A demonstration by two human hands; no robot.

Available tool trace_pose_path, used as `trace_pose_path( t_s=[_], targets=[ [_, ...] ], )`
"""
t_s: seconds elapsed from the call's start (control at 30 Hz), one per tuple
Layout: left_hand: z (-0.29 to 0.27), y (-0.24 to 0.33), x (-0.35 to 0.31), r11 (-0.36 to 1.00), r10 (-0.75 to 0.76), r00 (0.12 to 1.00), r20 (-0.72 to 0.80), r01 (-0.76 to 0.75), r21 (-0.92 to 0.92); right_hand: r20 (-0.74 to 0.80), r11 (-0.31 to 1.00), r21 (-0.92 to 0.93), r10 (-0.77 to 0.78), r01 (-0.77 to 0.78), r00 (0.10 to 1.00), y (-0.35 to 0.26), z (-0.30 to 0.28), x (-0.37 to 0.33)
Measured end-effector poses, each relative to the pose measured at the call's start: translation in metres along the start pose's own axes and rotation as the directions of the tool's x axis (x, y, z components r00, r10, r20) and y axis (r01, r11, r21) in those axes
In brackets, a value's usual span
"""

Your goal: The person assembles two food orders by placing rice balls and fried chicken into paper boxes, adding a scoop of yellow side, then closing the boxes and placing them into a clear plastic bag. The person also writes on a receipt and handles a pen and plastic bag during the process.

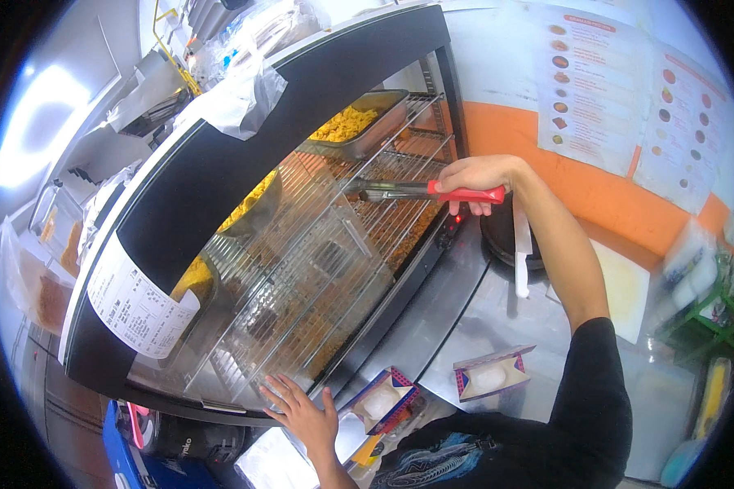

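A pair of metal tongs with red handles is gripped in my right hand. Its tips reach over the wire rack of a glass-sided food warmer; I cannot make out anything between them. Fingers spread, my left hand is at the warmer's lower front edge and holds nothing. Metal pans of yellow food stand on the rack inside. Beside my left hand is an open purple box with a white wrapped lump in it. A second such box lies open to the right.
A white-handled knife lies across a round dark pan or board below my right forearm. Farther right are a pale cutting board and a green basket. A printed paper slip hangs on the warmer's front.
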State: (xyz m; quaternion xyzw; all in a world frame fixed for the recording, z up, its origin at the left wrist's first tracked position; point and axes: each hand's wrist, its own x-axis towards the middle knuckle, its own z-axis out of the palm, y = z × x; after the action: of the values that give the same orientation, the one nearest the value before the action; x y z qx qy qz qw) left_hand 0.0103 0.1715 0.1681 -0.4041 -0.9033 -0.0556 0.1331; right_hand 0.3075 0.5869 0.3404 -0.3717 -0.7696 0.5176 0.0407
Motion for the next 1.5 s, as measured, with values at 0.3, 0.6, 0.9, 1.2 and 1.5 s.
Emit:
trace_pose_path(
  t_s=[0.3,0.6,0.9,1.2,1.5],
  targets=[
    [0.0,0.005,0.002,1.0,-0.018,1.0,0.01,0.018,0.004,0.028,0.917,0.398,-0.048,0.033,0.998,0.027,0.018,0.045],
    [0.006,0.0,0.003,1.0,-0.008,1.0,0.014,0.008,0.021,0.04,0.911,0.408,-0.086,0.063,0.995,0.027,0.026,0.052],
    [0.005,-0.006,0.001,0.998,0.037,0.999,-0.01,-0.037,-0.044,-0.063,0.737,0.665,-0.109,0.123,0.992,0.053,0.064,0.001],
    [0.021,0.029,-0.034,0.374,0.474,0.863,-0.177,-0.379,-0.847,-0.395,0.724,0.667,0.145,0.175,0.907,0.099,0.16,-0.217],
    [0.097,0.18,-0.065,-0.072,0.925,0.282,-0.255,-0.528,-0.846,-0.546,0.582,0.788,0.512,0.199,0.664,0.12,0.327,-0.396]
  ],
)
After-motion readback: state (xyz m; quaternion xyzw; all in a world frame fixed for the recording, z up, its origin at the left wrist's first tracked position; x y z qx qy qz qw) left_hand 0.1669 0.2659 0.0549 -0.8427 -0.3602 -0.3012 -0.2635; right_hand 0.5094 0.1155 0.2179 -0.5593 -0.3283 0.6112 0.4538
